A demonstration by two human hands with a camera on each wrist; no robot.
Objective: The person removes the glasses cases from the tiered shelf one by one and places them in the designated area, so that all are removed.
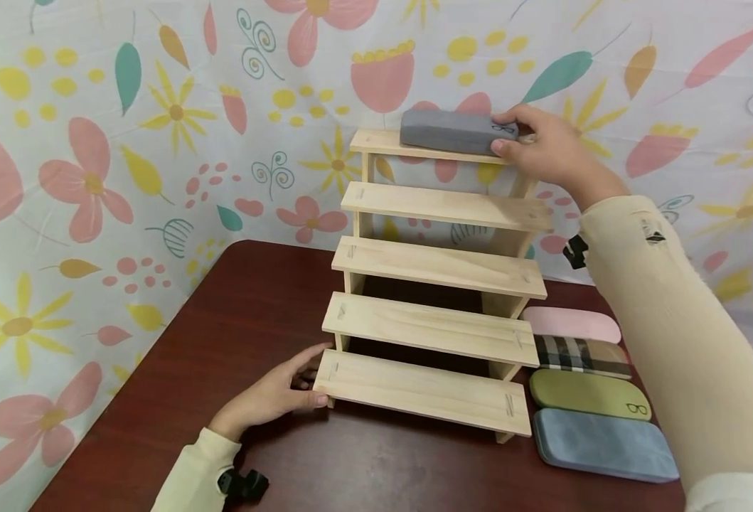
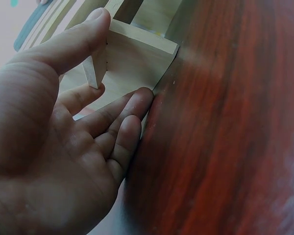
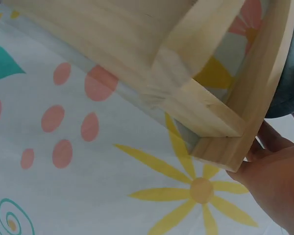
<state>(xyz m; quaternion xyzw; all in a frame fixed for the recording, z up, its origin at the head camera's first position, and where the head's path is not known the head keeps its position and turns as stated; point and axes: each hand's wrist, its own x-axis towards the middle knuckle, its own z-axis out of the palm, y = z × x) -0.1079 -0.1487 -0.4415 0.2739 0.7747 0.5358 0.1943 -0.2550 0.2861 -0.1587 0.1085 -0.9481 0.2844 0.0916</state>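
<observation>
A stepped wooden display rack with several shelves stands on the table. On its top shelf lies a grey glasses case with a small glasses mark at its right end. My right hand pinches that right end between thumb and fingers. Only part of the right hand and the case shows in the right wrist view, beyond the shelf's end. Low at the left, my left hand holds the end of the bottom shelf, thumb at the front corner, index finger at the back edge. Its palm faces the left wrist camera.
Right of the rack, a pink case, a checked case, a green case and a blue case lie in a row on the dark red-brown table. A flower-patterned cloth hangs close behind the rack.
</observation>
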